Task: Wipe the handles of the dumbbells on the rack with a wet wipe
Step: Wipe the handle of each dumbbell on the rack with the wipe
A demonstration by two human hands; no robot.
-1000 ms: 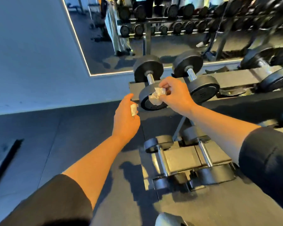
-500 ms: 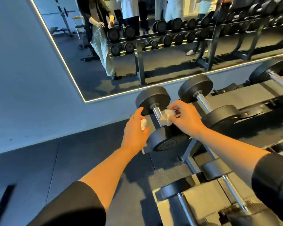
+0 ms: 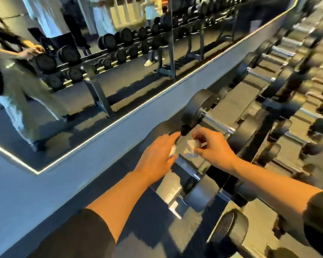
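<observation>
The frame is blurred by motion. My right hand [image 3: 213,146] pinches a crumpled white wet wipe [image 3: 191,148] over the near end of the rack [image 3: 231,103]. My left hand [image 3: 158,155] hovers beside it, holding a small white piece [image 3: 172,151] against its palm. A black dumbbell [image 3: 198,107] with a chrome handle [image 3: 218,124] lies just beyond my right hand; another chrome handle [image 3: 186,168] runs below my hands. Whether the wipe touches a handle I cannot tell.
More dumbbells [image 3: 265,75] line the rack toward the far right. A wall mirror [image 3: 119,62] on the left reflects another rack and people. Dark rubber floor [image 3: 147,229] lies under my arms, and a dumbbell head [image 3: 229,229] sits on the lower tier.
The view has swung right and closer to the rack. Both hands stayed together at the first dumbbells, the right one still with the wipe, now shifted slightly off the first handle.
</observation>
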